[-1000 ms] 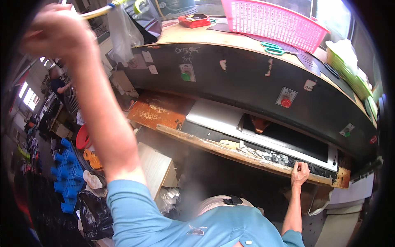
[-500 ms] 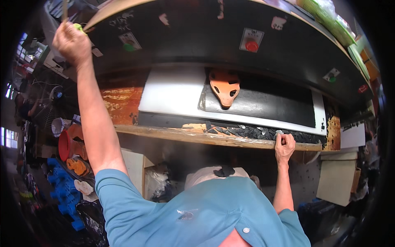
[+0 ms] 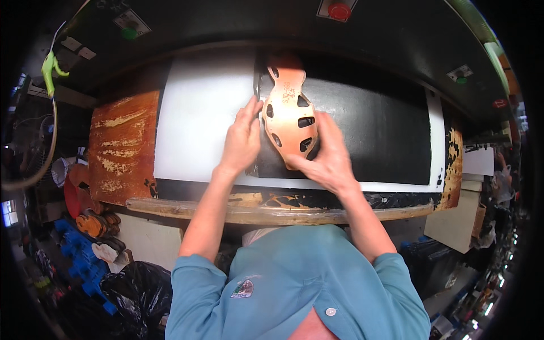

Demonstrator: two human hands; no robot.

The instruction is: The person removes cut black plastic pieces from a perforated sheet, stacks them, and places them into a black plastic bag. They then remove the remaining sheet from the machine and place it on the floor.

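Observation:
An orange, sole-shaped cutting die (image 3: 286, 116) with several dark cut-out holes lies on a black sheet (image 3: 368, 130), close to its left edge. My left hand (image 3: 242, 139) is flat beside the die's left side, fingers stretched out, with fingertips near or at its edge. My right hand (image 3: 328, 156) grips the die's near right part, thumb across its near tip and fingers along the right side. The die's far end lies in the shadow under the dark machine beam (image 3: 226, 28).
A white board (image 3: 204, 119) lies under the black sheet. Black scraps (image 3: 391, 199) lie along the wooden front rail (image 3: 272, 214). Green and red buttons sit on the beam. A green trigger handle (image 3: 50, 73) hangs on a cable at left. Black bags (image 3: 139, 292) stand below.
My left hand has come down from the raised green handle to the die's left side. My right hand has left the scraps by the front rail and taken hold of the die.

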